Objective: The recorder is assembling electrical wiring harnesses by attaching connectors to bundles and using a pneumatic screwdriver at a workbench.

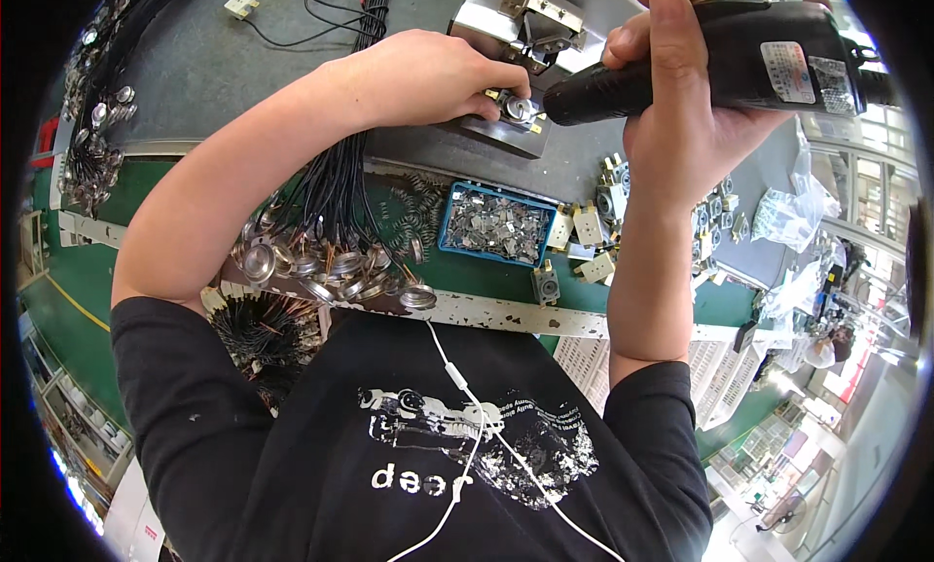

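Observation:
My left hand (433, 80) reaches across to a metal block (501, 140) at the upper middle. Its thumb and forefinger pinch a small round-faced connector part (519, 110) with brass terminals, seated on that block. My right hand (681, 100) is wrapped round a black electric screwdriver (739, 56), held nearly level with its nose pointing left. The nose is close beside the connector part; whether the bit touches a screw cannot be made out. Behind the block stands a shiny metal fixture (553, 27) with a clamp-like top.
A blue tray (486, 257) of small metal pieces lies nearer me. Several white and grey connector parts (589, 225) are scattered to its right. Black cables (341, 187) with round metal ends (345, 265) hang over the near left edge. Plastic bags (788, 217) lie at the right.

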A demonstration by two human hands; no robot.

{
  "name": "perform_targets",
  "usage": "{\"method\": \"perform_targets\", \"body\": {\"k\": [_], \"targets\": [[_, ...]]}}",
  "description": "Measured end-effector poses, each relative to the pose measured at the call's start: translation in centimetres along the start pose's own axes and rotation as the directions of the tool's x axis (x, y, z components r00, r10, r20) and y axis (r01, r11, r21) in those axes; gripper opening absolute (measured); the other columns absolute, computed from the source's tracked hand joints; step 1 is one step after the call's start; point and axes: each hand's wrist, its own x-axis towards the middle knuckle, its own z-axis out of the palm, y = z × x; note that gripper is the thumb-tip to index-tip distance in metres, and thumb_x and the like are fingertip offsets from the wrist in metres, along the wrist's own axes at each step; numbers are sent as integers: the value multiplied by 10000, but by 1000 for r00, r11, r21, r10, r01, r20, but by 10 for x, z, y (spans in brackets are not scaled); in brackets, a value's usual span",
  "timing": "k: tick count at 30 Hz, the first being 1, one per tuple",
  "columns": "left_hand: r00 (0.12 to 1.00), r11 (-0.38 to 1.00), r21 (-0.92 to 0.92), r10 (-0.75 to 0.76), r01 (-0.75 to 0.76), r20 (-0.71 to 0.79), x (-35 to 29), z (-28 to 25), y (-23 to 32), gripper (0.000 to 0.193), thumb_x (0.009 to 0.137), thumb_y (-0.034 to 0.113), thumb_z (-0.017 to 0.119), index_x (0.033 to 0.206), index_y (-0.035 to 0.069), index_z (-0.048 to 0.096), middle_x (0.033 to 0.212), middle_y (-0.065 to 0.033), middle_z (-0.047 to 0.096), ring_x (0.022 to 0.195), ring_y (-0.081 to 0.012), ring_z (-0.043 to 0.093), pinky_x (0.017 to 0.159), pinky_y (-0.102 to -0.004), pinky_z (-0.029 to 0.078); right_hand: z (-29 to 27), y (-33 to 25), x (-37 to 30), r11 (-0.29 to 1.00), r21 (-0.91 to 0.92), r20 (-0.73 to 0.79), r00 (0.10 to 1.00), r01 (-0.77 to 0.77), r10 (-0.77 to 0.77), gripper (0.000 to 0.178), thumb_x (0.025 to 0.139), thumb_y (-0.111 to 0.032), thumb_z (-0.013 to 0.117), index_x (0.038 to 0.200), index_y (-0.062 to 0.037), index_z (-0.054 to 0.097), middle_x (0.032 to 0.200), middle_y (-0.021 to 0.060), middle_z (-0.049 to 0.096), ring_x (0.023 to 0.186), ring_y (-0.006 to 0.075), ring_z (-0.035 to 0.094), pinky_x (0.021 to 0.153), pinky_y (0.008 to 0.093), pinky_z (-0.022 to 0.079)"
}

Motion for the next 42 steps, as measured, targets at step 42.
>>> {"method": "perform_targets", "body": {"k": [42], "targets": [[717, 688, 205, 682, -696, 142, -13, 54, 46, 94, 859, 155, 649, 808, 107, 710, 861, -28, 694, 911, -220, 703, 747, -358, 551, 61, -43, 25, 234, -972, -5, 994, 21, -108, 233, 945, -202, 733, 1054, -19, 637, 709, 58, 643, 549, 124, 602, 517, 247, 504]]}}
